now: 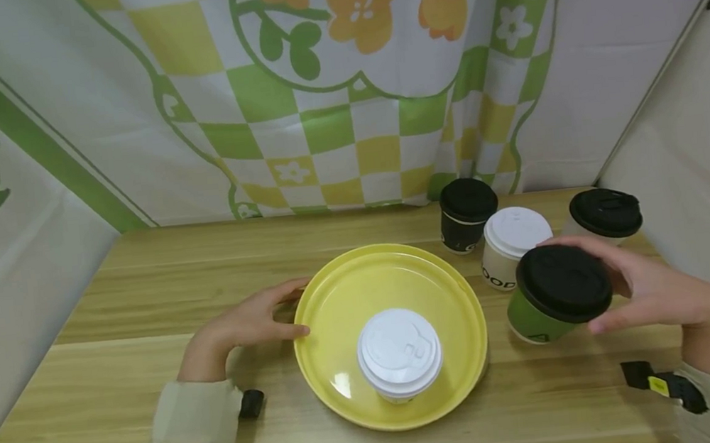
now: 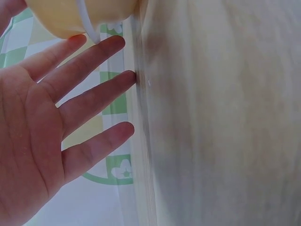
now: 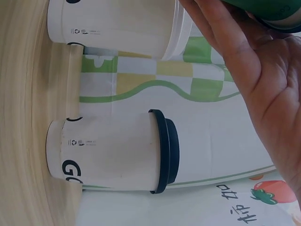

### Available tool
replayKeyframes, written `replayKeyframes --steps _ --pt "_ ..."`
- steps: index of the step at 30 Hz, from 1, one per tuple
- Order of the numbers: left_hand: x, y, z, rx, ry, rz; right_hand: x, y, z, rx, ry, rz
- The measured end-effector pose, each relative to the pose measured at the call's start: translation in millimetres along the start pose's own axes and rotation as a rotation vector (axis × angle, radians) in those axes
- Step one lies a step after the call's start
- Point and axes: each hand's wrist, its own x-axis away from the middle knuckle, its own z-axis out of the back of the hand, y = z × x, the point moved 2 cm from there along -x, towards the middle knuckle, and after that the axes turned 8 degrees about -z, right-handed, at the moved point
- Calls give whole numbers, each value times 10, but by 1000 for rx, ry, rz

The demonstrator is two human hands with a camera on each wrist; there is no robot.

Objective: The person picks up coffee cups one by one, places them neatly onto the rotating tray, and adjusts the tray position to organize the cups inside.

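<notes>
Right hand (image 1: pixel 650 286) grips green cup (image 1: pixel 545 303), tilted, clear of table.
Fingers curl round its black lid and wall. Left of grip: yellow plate (image 1: pixel 458 297) carrying white-lidded cup (image 1: pixel 400 353); left hand (image 1: pixel 246 326), fingers straight, touches plate's far-left rim. Just behind grip: three lidded cups (image 1: pixel 514 242).

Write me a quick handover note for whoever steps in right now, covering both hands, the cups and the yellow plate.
Left hand: fingers straight, resting against the left rim of the yellow plate.
Right hand: holds the green cup with black lid, tilted, just right of the plate.
Done: one white-lidded cup stands on the plate.
Left: it looks as though the green cup goes on the plate next. A black cup, a white cup with white lid and a white cup with black lid stand on the table behind.
</notes>
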Motion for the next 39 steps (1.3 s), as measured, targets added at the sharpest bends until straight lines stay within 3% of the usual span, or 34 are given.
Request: replayKeyframes --steps 23,32,39 --pt "-95 -54 67 -2 -19 -9 -157 -74 -28 -82 -34 157" --pt "-146 -72 77 1 -33 22 -200 -91 -57 -86 -51 140" --pt "-207 -66 103 -42 -34 -20 -238 -109 -73 -84 -70 139"
